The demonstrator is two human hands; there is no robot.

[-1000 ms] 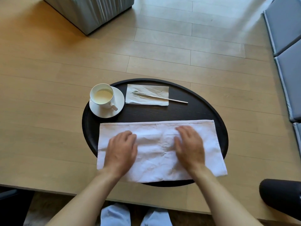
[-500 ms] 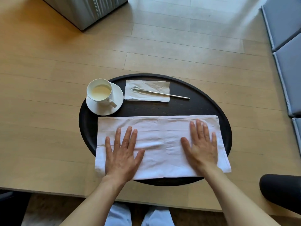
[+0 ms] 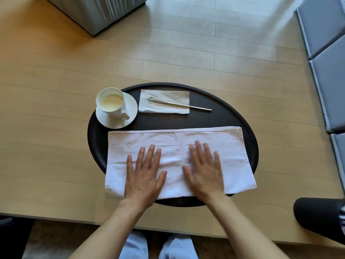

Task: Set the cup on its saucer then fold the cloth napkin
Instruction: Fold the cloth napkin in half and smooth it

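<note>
Fingers (image 3: 149,156) spread; both hands flat, palms-down on cloth napkin (image 3: 233,146).

Black oval tray (image 3: 248,131) flat on the light wooden table (image 3: 46,86).

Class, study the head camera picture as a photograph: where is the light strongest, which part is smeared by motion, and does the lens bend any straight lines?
In the head view, bright daylight washes out the floor at the top; the right hand is motion-blurred while the left hand and the cup stay sharp; the wide-angle lens bows the table edges outward near the frame borders.
</note>
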